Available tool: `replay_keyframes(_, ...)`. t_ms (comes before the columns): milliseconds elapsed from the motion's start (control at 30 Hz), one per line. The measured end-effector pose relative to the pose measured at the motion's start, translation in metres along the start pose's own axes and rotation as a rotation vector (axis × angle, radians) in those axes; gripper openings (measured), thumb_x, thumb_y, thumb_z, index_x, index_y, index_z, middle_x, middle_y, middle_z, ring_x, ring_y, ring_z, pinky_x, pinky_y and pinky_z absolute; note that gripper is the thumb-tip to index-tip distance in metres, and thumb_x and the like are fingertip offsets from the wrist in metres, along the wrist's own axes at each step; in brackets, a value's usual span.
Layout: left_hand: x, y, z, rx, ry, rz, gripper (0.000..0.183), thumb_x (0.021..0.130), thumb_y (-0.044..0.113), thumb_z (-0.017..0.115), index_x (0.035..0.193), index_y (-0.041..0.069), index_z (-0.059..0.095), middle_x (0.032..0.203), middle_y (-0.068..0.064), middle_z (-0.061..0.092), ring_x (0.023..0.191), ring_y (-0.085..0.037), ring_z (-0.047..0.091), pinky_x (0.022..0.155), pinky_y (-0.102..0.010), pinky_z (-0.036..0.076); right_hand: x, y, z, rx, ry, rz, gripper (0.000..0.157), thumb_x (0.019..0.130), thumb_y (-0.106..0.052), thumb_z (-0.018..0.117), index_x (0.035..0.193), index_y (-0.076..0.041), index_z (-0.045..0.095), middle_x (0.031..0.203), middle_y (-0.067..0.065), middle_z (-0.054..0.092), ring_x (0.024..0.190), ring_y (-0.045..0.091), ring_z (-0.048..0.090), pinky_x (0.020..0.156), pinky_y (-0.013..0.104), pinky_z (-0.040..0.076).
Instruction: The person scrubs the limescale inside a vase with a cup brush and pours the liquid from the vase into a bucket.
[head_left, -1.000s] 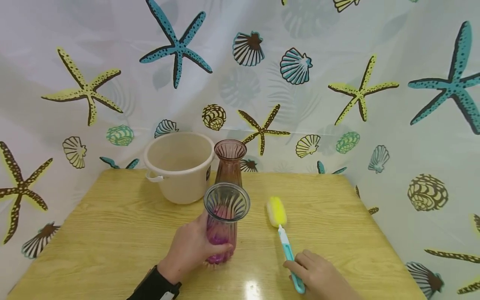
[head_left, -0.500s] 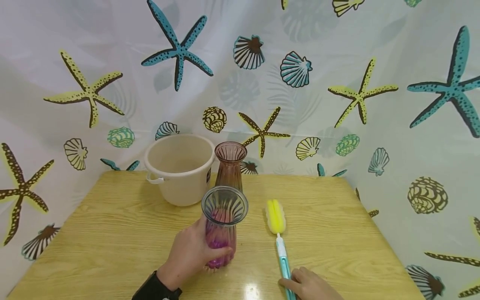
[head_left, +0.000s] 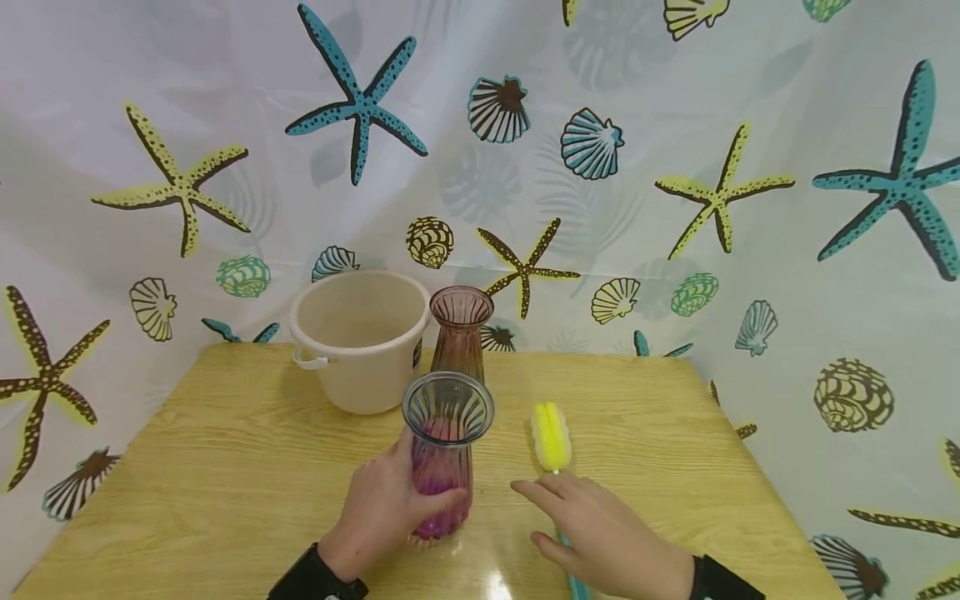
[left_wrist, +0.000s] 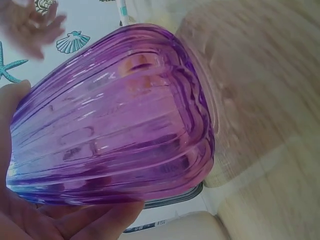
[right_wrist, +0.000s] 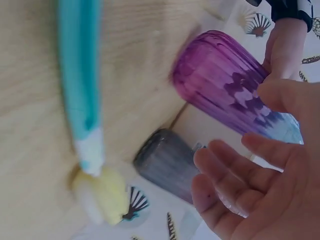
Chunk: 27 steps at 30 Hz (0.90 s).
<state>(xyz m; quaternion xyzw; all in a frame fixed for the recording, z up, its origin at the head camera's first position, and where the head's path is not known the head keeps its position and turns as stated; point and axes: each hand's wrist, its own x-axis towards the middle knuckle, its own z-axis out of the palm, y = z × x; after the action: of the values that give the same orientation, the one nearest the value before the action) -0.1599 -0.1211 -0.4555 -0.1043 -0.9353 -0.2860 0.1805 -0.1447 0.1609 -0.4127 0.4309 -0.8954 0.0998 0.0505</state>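
My left hand (head_left: 386, 508) grips a ribbed glass vase (left_wrist: 115, 120), purple at the base and bluish grey at its flared rim, near the middle of the table. Fingers and thumb wrap its lower body in the head view. My right hand (head_left: 600, 533) hovers to the right of the vase, fingers spread and holding nothing. Below it lies a sponge brush with a yellow head (head_left: 551, 437) and a turquoise handle (right_wrist: 80, 65); in the head view the hand covers much of that handle. The right wrist view shows the palm and relaxed fingers (right_wrist: 240, 185) apart from the brush.
A second ribbed vase (head_left: 459, 342), brownish pink, stands behind the held one. Beside it to the left is a cream bucket (head_left: 367, 379) with a handle. A patterned curtain (head_left: 525, 192) closes off the wooden table (head_left: 225, 450) at the back and sides.
My right hand has let go of the brush handle and moved up and left towards the vase. The brush was straightened on the table before that. My left hand keeps its grip.
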Motion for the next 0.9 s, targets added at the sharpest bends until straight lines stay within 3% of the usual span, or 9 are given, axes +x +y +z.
replay_keyframes(100,-0.001,-0.001,0.000,-0.012,0.010,-0.008,0.102,0.060,0.070,0.074,0.139,0.018,0.034,0.092,-0.006,0.071,0.071,-0.014,0.063,0.057,-0.035,0.052,0.023,-0.006,0.002,0.009,0.047,-0.026,0.061,0.091,-0.045,0.059,0.141,-0.013,0.042,0.124,0.001,0.055,0.108,0.012,0.050,0.082,0.040,0.052)
replay_keyframes(267,0.003,0.001,-0.006,-0.064,0.032,-0.043,0.097,0.061,0.072,0.072,0.135,0.019,0.038,0.090,-0.003,0.070,0.071,-0.011,0.062,0.056,-0.035,0.052,0.052,-0.013,0.006,0.044,0.083,-0.005,0.073,0.091,-0.049,0.057,0.145,-0.007,0.033,0.131,0.007,0.051,0.115,0.016,0.047,0.089,0.040,0.049)
replay_keyframes(467,0.020,0.008,-0.019,-0.214,0.045,-0.113,0.094,0.065,0.073,0.068,0.135,0.019,0.038,0.092,-0.001,0.069,0.075,-0.008,0.061,0.059,-0.035,0.053,0.077,-0.022,0.006,0.093,0.113,0.051,0.088,0.086,-0.052,0.063,0.148,-0.003,0.025,0.134,0.014,0.049,0.119,0.021,0.044,0.092,0.044,0.047)
replay_keyframes(600,0.033,0.009,-0.028,-0.311,0.083,-0.097,0.098,0.067,0.068,0.070,0.141,0.015,0.033,0.111,-0.005,0.065,0.092,-0.012,0.059,0.075,-0.041,0.054,0.091,-0.026,-0.006,0.047,0.154,0.077,0.092,0.083,-0.055,0.065,0.146,0.001,0.028,0.134,0.016,0.050,0.117,0.022,0.046,0.090,0.043,0.049)
replay_keyframes(700,0.043,0.010,-0.037,-0.435,0.097,-0.068,0.093,0.071,0.058,0.074,0.142,0.016,0.031,0.128,-0.003,0.054,0.108,-0.011,0.052,0.090,-0.044,0.048,0.102,-0.027,-0.019,-0.027,0.176,0.071,0.091,0.081,-0.053,0.068,0.143,0.004,0.033,0.128,0.017,0.054,0.111,0.023,0.051,0.086,0.041,0.051)
replay_keyframes(900,0.058,0.029,-0.068,-0.709,0.064,-0.059,0.073,0.082,0.032,0.075,0.138,0.008,0.035,0.126,-0.010,0.054,0.108,-0.013,0.053,0.092,-0.046,0.047,0.121,-0.031,-0.054,-0.117,0.152,0.075,0.086,0.081,-0.048,0.069,0.140,0.005,0.037,0.112,0.015,0.060,0.095,0.019,0.056,0.075,0.037,0.055)
